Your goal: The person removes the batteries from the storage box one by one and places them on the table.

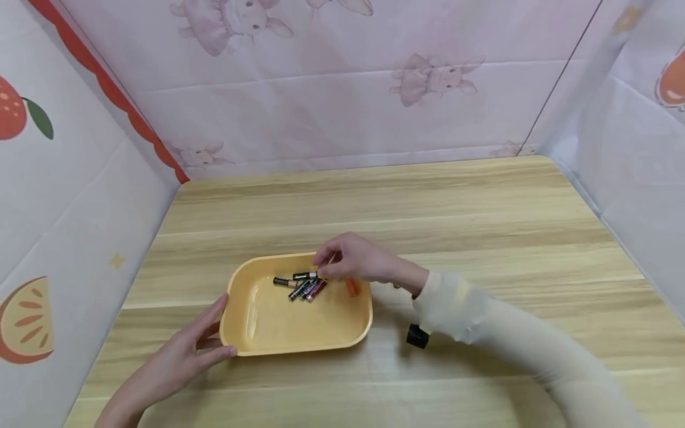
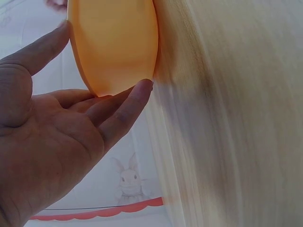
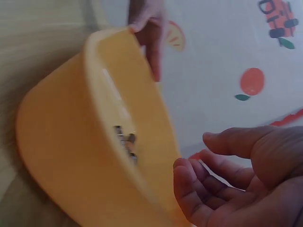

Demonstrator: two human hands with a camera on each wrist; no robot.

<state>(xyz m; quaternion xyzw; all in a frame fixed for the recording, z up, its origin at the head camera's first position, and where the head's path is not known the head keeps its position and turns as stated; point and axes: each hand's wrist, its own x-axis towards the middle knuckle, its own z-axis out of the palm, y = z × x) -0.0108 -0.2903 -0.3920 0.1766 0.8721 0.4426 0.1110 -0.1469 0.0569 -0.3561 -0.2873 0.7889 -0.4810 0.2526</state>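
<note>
A yellow plastic basin [image 1: 299,327] stands on the table, with several small batteries [image 1: 307,289] in a loose cluster on its floor. My left hand [image 1: 179,356] grips the basin's left end, thumb at one edge and fingers at the other, as the left wrist view also shows. Over the basin's far right rim hovers my right hand [image 1: 353,257], close above the batteries. Its fingers are loosely bent; in the right wrist view thumb and fingertips stand apart with nothing visible between them. Beneath it, a small orange thing [image 1: 351,287] shows near the basin's right wall, its kind unclear.
The basin is on a light wood-grain table [image 1: 455,214]. A small black block [image 1: 417,336] sits beside the right sleeve [image 1: 503,315]. Printed cloth walls enclose the table at the back [image 1: 332,119], left [image 1: 80,196] and right [image 1: 637,178].
</note>
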